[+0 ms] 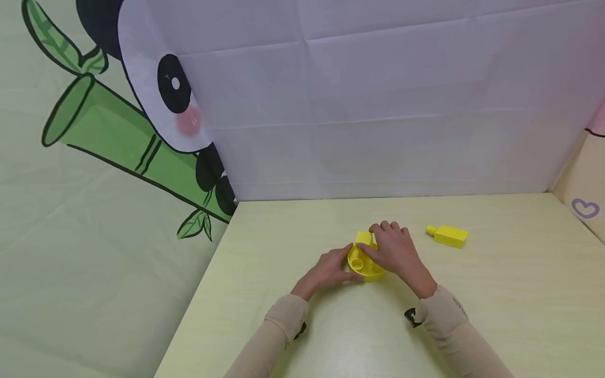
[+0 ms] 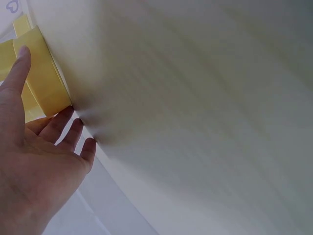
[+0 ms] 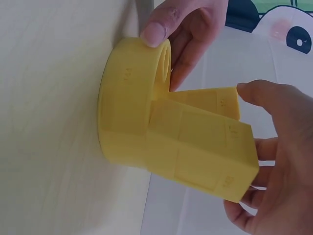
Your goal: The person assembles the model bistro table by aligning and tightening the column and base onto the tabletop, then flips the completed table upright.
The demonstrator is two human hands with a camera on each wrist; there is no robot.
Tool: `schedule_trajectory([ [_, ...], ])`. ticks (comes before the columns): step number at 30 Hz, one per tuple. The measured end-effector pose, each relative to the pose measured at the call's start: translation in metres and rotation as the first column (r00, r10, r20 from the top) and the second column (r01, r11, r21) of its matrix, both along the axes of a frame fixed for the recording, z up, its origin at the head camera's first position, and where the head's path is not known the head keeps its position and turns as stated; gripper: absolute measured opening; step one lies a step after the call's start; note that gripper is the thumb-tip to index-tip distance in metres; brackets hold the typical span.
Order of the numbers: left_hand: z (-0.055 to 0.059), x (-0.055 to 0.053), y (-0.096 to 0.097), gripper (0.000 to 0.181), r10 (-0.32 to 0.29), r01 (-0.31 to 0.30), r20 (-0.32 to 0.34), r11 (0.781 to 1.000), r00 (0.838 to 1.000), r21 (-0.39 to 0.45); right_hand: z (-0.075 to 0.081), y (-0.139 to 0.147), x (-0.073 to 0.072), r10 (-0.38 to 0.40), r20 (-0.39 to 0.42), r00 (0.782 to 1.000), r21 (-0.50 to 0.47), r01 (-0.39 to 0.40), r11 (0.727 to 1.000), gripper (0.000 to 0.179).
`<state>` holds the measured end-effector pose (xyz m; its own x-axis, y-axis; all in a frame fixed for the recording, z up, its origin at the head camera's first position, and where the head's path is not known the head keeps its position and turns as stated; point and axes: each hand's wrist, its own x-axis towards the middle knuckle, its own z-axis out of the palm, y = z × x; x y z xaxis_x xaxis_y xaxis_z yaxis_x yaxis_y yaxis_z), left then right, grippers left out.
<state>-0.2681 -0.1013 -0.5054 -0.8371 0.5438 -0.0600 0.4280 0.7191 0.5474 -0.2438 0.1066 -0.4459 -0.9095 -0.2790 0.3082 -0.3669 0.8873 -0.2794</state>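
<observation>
A round yellow dish (image 1: 372,276) stands on the table, with a raised ring inside its rim. My left hand (image 1: 329,268) grips its left side, the thumb and fingers spread round the wall; in the left wrist view the thumb lies against the dish (image 2: 50,78) and the fingertips reach its base. Two yellow rectangular blocks rise at a slant from the dish in the right wrist view, a nearer block (image 3: 203,149) and a farther block (image 3: 212,102). My right hand (image 1: 396,251) holds the blocks at their upper ends, thumb tip on the farther block's edge and fingers partly hidden behind the nearer one.
A yellow bottle-shaped piece (image 1: 450,237) with a round neck lies on its side to the right of the dish. The pale table (image 1: 264,236) ends at a white cloth backdrop (image 1: 378,131); a printed panda and bamboo cloth (image 1: 113,262) hangs at the left.
</observation>
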Motion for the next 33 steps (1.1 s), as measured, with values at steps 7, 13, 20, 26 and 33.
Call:
schedule_trajectory([
  [7,-0.001,-0.001,-0.001,0.095,0.002,-0.002,-0.001,1.0,1.0,0.007,-0.002,-0.003,0.002,-0.005,-0.025,1.0,-0.008,0.005,1.0,0.043],
  [13,0.0,-0.001,-0.001,0.092,-0.017,0.017,-0.015,1.0,1.0,0.012,-0.004,-0.005,0.001,-0.007,-0.034,0.999,-0.036,0.005,0.999,0.046],
  [20,-0.001,-0.001,0.0,0.09,-0.009,0.009,-0.016,1.0,1.0,0.009,-0.006,-0.011,0.001,-0.042,-0.028,0.999,-0.044,0.04,0.998,0.044],
  [26,-0.001,-0.001,0.001,0.09,-0.013,0.013,-0.024,1.0,1.0,0.008,-0.004,-0.007,-0.002,0.036,0.048,0.998,-0.046,-0.034,0.998,0.057],
  [33,0.001,0.0,0.001,0.09,-0.014,0.014,-0.029,1.0,0.999,-0.008,-0.002,0.001,-0.009,0.147,0.069,0.987,-0.057,-0.143,0.988,0.052],
])
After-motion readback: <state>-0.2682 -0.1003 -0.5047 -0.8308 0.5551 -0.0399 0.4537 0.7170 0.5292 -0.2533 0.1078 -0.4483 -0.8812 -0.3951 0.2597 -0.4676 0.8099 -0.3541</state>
